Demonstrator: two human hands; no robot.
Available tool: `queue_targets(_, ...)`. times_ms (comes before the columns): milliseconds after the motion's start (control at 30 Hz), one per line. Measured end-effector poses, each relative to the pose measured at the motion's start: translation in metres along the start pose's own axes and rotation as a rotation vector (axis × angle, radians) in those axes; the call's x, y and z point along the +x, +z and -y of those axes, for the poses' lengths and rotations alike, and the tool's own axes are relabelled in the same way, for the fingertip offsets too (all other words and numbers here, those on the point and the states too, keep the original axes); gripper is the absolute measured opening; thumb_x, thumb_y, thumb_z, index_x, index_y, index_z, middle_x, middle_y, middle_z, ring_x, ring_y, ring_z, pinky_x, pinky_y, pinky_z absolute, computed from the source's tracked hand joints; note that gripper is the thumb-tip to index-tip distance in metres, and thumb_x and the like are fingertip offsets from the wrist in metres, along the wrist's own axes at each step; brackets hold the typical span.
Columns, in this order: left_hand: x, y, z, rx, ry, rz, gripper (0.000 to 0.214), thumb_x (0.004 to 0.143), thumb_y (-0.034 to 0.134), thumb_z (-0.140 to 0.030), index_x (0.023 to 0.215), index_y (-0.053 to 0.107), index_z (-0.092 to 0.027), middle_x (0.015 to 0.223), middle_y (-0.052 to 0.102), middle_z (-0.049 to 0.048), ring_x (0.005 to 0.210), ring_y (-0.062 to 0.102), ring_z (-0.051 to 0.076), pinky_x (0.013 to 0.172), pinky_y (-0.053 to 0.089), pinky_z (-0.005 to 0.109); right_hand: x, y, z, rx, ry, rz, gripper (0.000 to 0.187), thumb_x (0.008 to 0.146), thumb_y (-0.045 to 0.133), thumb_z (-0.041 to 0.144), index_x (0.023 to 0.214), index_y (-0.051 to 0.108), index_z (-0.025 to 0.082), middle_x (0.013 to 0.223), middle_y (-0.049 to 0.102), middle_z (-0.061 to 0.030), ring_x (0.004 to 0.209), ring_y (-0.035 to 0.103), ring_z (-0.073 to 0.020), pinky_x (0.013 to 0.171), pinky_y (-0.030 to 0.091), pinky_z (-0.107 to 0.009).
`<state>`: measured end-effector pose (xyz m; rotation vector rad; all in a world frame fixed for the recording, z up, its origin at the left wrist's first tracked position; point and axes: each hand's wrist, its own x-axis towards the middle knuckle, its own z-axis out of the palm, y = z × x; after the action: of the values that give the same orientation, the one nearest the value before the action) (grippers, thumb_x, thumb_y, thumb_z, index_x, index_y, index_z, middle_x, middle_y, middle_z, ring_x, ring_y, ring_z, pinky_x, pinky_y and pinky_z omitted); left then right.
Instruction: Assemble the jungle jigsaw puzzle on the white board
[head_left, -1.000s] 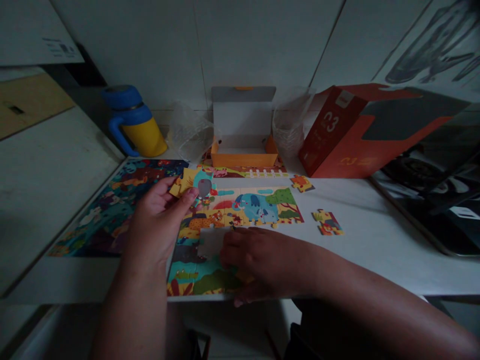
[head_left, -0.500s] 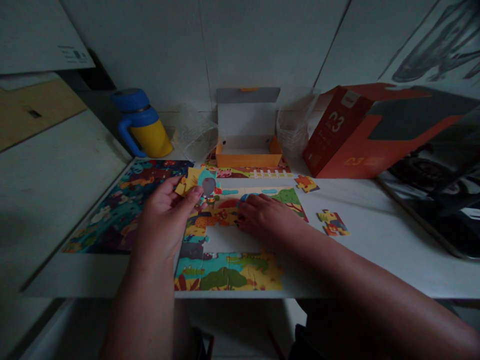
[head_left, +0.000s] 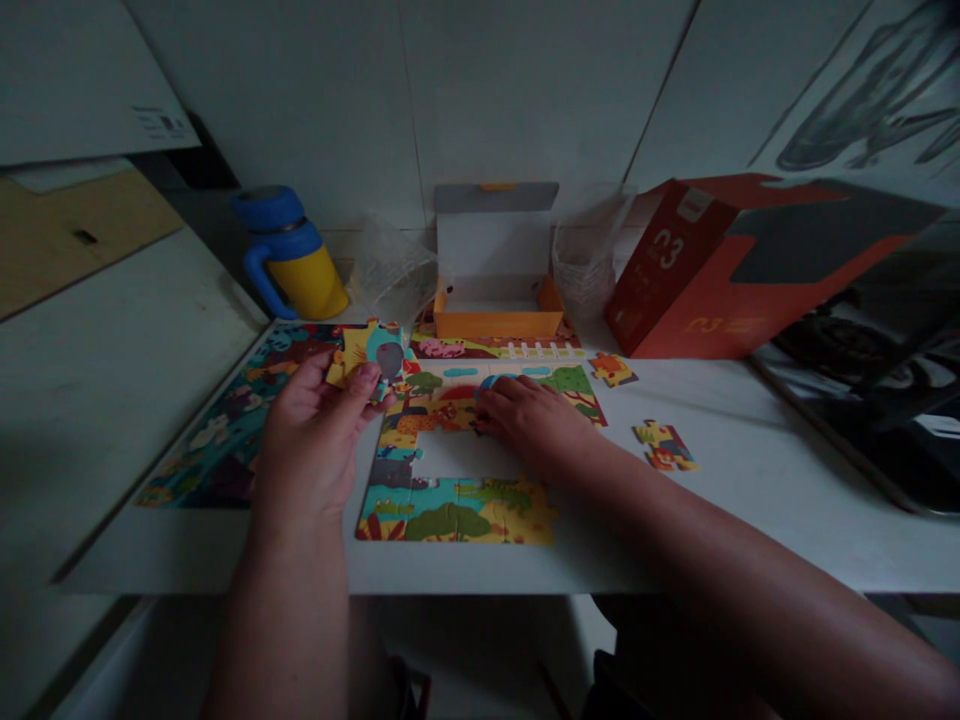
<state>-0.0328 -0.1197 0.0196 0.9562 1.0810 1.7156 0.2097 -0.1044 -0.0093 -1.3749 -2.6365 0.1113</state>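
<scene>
A part-built animal jigsaw [head_left: 457, 505] lies on the white table [head_left: 750, 500] in front of me, with a bare gap in its middle. My left hand [head_left: 319, 435] pinches a yellow and teal puzzle piece [head_left: 367, 350] just above the jigsaw's upper left corner. My right hand [head_left: 529, 420] rests palm down on the jigsaw's upper row, fingers pressed on the pieces near the blue elephant. A second, darker finished puzzle [head_left: 240, 415] lies to the left.
Two loose pieces [head_left: 664, 447] [head_left: 613, 369] lie right of the jigsaw. Behind it stand an open orange box [head_left: 496, 290], two clear plastic bags [head_left: 390, 270], a blue and yellow bottle [head_left: 289, 255] and a large red carton [head_left: 720, 270]. A dark printed sheet [head_left: 885, 400] lies at the right.
My right hand moved from the jigsaw's lower middle up to its top row. My left hand, still holding its piece, shifted slightly left and up.
</scene>
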Motion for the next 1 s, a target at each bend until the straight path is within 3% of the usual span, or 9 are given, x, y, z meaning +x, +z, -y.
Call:
queue_targets(333, -0.001, -0.003, 0.003, 0.141, -0.059, 0.093, 0.046, 0.072, 0.093, -0.034, 0.11, 0.071, -0.02, 0.1, 0.076, 0.0034, 0.085, 0.072, 0.016, 0.073, 0.062, 0.026, 0.005, 0.003, -0.005, 0.077, 0.029, -0.077, 0.016, 0.105, 0.06, 0.03, 0.113, 0.07, 0.021, 0.118, 0.07, -0.0121, 0.107, 0.062, -0.0281, 0.092, 0.047, -0.041)
queue_targets(433, -0.004, -0.003, 0.009, 0.252, -0.105, 0.183, 0.048, 0.077, 0.09, -0.037, 0.115, 0.068, -0.02, 0.096, 0.077, 0.0032, 0.083, 0.073, 0.018, 0.07, 0.061, 0.026, 0.002, 0.0, -0.003, 0.355, 0.053, -0.19, 0.015, 0.105, 0.057, 0.027, 0.112, 0.069, 0.021, 0.111, 0.073, -0.0098, 0.1, 0.066, -0.0229, 0.089, 0.05, -0.037)
queue_targets(500, -0.007, -0.001, 0.012, 0.308, -0.126, 0.273, 0.047, 0.079, 0.088, -0.037, 0.118, 0.067, -0.021, 0.099, 0.077, 0.0045, 0.083, 0.074, 0.019, 0.069, 0.061, 0.027, 0.001, -0.002, -0.003, 0.61, 0.117, -0.245, 0.02, 0.106, 0.058, 0.036, 0.119, 0.066, 0.022, 0.108, 0.074, -0.0075, 0.091, 0.068, -0.0196, 0.081, 0.052, -0.033)
queue_targets(600, -0.012, 0.002, 0.015, 0.374, -0.141, 0.398, 0.044, 0.082, 0.085, -0.035, 0.119, 0.067, -0.021, 0.101, 0.078, 0.006, 0.081, 0.074, 0.02, 0.068, 0.061, 0.029, 0.001, -0.001, -0.004, 0.95, 0.175, -0.25, 0.038, 0.098, 0.068, 0.052, 0.121, 0.064, 0.023, 0.106, 0.075, -0.0064, 0.086, 0.069, -0.0184, 0.074, 0.054, -0.032)
queue_targets(667, -0.014, 0.004, 0.015, 0.4, -0.153, 0.445, 0.041, 0.082, 0.084, -0.034, 0.118, 0.068, -0.023, 0.096, 0.078, 0.0054, 0.075, 0.074, 0.02, 0.063, 0.06, 0.029, 0.002, 0.0, -0.005, 1.123, 0.177, -0.22, 0.041, 0.091, 0.076, 0.055, 0.109, 0.065, 0.021, 0.101, 0.074, -0.0059, 0.084, 0.069, -0.0178, 0.073, 0.054, -0.032)
queue_targets(800, -0.018, 0.007, 0.014, 0.39, -0.16, 0.48, 0.04, 0.08, 0.086, -0.03, 0.117, 0.07, -0.026, 0.093, 0.078, 0.0041, 0.076, 0.074, 0.02, 0.06, 0.059, 0.028, 0.004, 0.002, -0.006, 1.277, 0.202, -0.141, 0.039, 0.086, 0.08, 0.055, 0.091, 0.063, 0.02, 0.084, 0.071, -0.0025, 0.074, 0.064, -0.0148, 0.069, 0.053, -0.031)
queue_targets(1000, -0.016, 0.006, 0.014, 0.357, -0.232, 0.476, 0.045, 0.076, 0.089, -0.029, 0.117, 0.07, -0.024, 0.099, 0.079, 0.0058, 0.079, 0.075, 0.021, 0.063, 0.06, 0.029, 0.004, 0.0, -0.003, 1.43, 0.259, -0.11, 0.043, 0.08, 0.087, 0.048, 0.103, 0.063, 0.021, 0.09, 0.07, -0.0017, 0.076, 0.065, -0.015, 0.073, 0.058, -0.032)
